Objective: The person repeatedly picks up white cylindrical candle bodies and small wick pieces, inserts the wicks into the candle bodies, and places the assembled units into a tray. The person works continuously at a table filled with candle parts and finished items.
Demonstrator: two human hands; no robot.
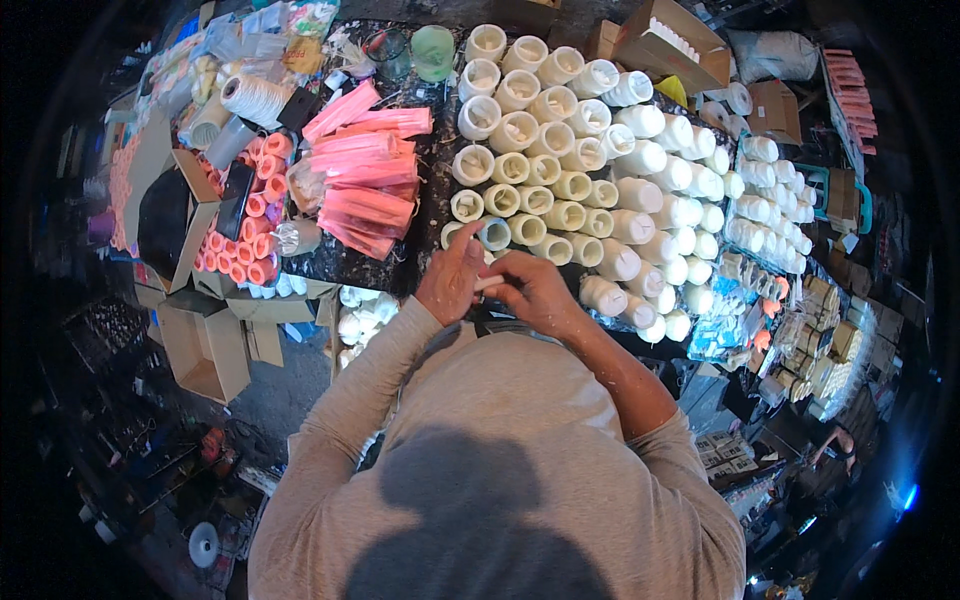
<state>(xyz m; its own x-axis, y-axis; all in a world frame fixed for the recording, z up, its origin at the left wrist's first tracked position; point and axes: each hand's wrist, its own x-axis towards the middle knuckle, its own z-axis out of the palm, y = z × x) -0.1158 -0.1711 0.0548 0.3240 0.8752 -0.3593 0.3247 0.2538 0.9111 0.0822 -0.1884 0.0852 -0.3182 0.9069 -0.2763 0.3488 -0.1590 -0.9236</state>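
Note:
In front of my chest, my two hands meet at the near edge of the dark table. My right hand pinches a small pale stick-like piece between thumb and fingers. Against its other end sits my left hand, closed on it, with its upper fingers pointing toward the nearest cups; part of its grip is hidden. Just beyond the fingertips stands a bluish-white cup. Rows of round white cups with open tops spread away and to the right, several with small pale pieces inside.
Pink wrapped bundles lie left of the cups. Farther left are short pink tubes, a white twine spool and an open cardboard box. A green tumbler stands at the back. White cylinders fill the right side.

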